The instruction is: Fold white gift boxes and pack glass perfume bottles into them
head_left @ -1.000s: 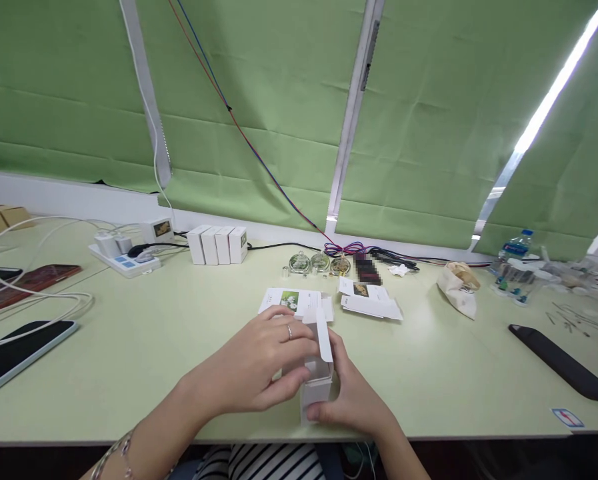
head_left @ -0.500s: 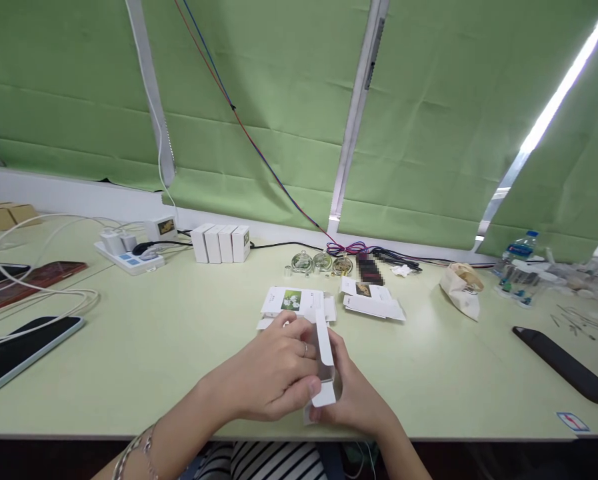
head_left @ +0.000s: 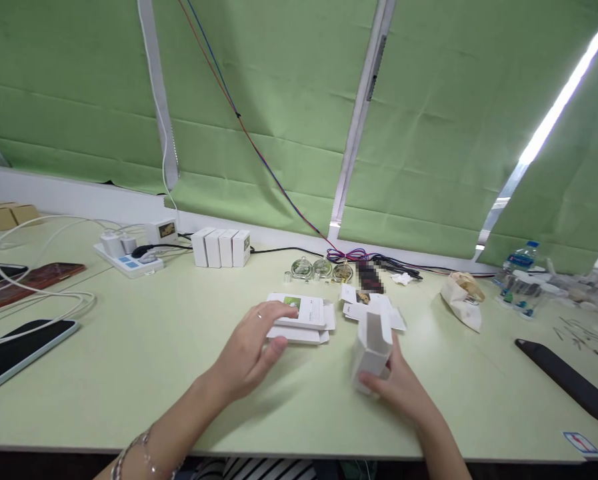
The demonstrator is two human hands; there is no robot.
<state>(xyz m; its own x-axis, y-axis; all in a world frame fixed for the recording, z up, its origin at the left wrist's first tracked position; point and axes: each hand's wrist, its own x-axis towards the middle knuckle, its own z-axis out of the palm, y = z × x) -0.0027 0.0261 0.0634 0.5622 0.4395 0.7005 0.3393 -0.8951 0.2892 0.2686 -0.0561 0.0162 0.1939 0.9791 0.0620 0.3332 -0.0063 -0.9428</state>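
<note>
handling boxes seemed the step: my right hand (head_left: 403, 385) gripped an open-topped white box (head_left: 370, 361); my left hand (head_left: 245, 348), fingers parted and empty, overhung a printed carton (head_left: 312, 312), probably needing light contact.

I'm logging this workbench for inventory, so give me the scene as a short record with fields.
Left hand: open, fingers over flattened cartons; contact unclear
Right hand: gripping a white box
Box state: top open
Back: four standing boxes, three round glass bottles
Far left: power strip, phones
Far right: cloth pouch, water bottle
</note>
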